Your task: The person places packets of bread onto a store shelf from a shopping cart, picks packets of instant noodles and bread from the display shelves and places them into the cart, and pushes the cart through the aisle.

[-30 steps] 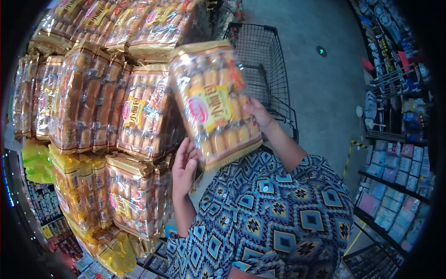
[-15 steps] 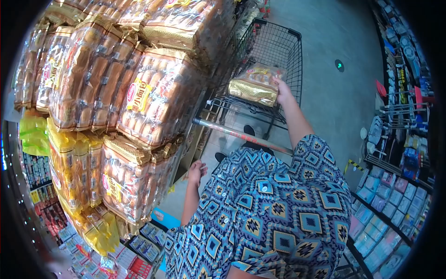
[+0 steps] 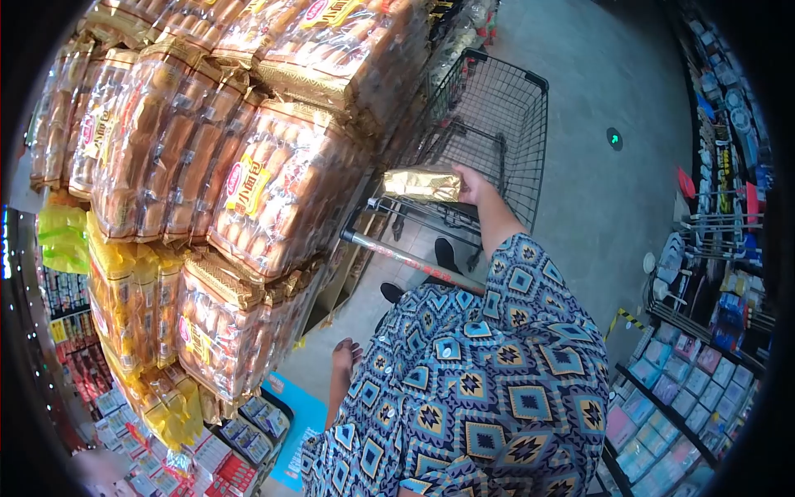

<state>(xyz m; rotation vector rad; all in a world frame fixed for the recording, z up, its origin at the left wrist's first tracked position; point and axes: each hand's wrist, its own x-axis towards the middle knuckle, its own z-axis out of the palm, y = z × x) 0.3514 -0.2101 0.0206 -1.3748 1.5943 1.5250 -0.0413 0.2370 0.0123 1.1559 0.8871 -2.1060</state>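
My right hand (image 3: 472, 184) grips one end of a bread package (image 3: 422, 185), its shiny gold wrapper end turned toward me. The package is above the rear of a dark wire shopping cart (image 3: 526, 124), near the cart's handle bar (image 3: 406, 258). The rest of the package is hidden from this angle. My left hand (image 3: 346, 354) hangs beside my body with loosely bent fingers and nothing visible in it. Left of the cart rises a tall stack of similar clear-and-gold bread packages (image 3: 281, 186).
Yellow-wrapped packages (image 3: 132, 290) hang below the stack's left side. A green bag (image 3: 64, 240) is at far left. Along the right, a rack of hanging goods (image 3: 720, 207) and a shelf of small packs (image 3: 679, 389) line the aisle floor (image 3: 580, 166). My shoes show under the handle.
My right hand has drawn the bread package left, toward the stack and the handle, and turned it so mostly its gold end shows. My left hand has dropped lower.
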